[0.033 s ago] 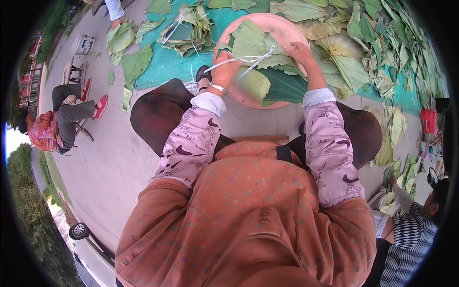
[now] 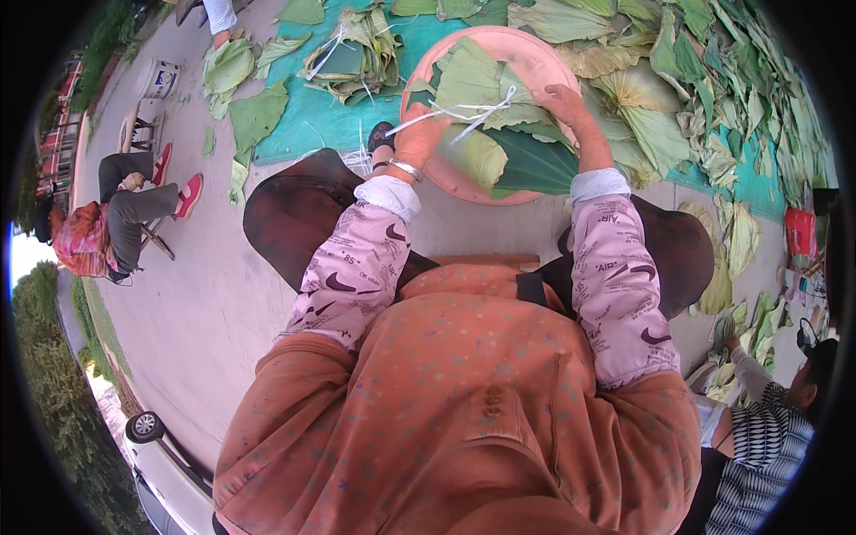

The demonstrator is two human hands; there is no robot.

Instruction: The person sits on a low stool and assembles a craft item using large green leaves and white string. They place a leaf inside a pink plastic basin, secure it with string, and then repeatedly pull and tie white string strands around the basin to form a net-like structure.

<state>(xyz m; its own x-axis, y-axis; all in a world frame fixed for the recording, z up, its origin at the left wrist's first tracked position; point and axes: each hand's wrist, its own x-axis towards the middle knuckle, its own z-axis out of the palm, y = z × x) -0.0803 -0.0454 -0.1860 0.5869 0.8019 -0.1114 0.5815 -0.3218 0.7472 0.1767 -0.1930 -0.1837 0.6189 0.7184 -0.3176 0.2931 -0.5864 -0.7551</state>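
While both our hands are down at the round pink basin (image 2: 546,57), the stack of green leaves (image 2: 473,78) sits inside it, pale ones on top and a big dark one (image 2: 537,162) toward our side. White strap (image 2: 484,111) crosses the stack in a loose-looking crossing, with one end running over our left hand (image 2: 419,134). That hand is curled at the basin's left side, and honestly we can't tell if it's pinching strap or leaf. Our right hand (image 2: 563,107) is bent over the leaves' right edge by the rim, fingertips partly hidden, so its grip is unclear too. Just left of the basin, a strapped leaf bundle (image 2: 364,55) rests on the teal tarp (image 2: 287,135).
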